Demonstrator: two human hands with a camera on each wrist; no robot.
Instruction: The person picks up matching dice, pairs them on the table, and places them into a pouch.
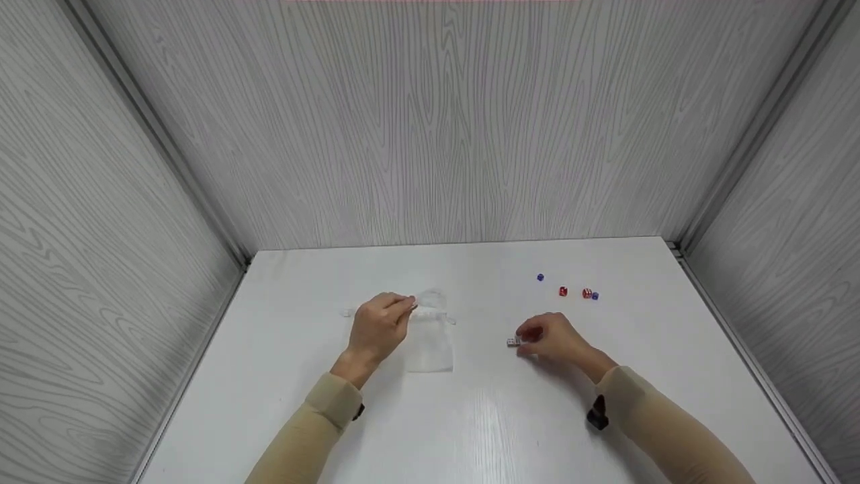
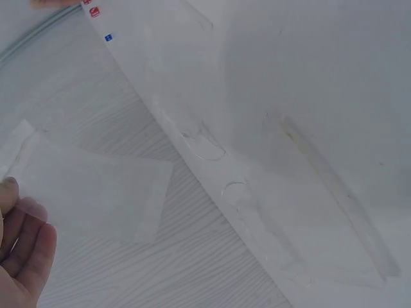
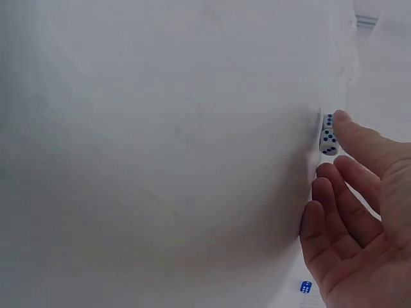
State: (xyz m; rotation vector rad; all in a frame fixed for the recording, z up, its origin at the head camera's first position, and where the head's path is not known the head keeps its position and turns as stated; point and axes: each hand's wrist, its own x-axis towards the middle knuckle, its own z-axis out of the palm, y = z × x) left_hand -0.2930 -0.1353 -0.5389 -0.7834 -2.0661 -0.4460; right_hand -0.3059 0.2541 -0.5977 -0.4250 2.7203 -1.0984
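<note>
2 white dice [image 1: 512, 342] at right hand [image 1: 552, 338]

Bag [image 1: 431, 346] left of dice [image 1: 511, 343]

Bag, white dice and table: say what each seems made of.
Bag: probably sheer fabric, possibly thin plastic, matte; it looks whitish and partly see-through.

White dice: likely hard plastic, smooth; rounded corners and neat blue pips suggest moulding.

Table: perhaps laminate or coated board, glossy; light reflects in a bright streak, but the core is hidden.
</note>
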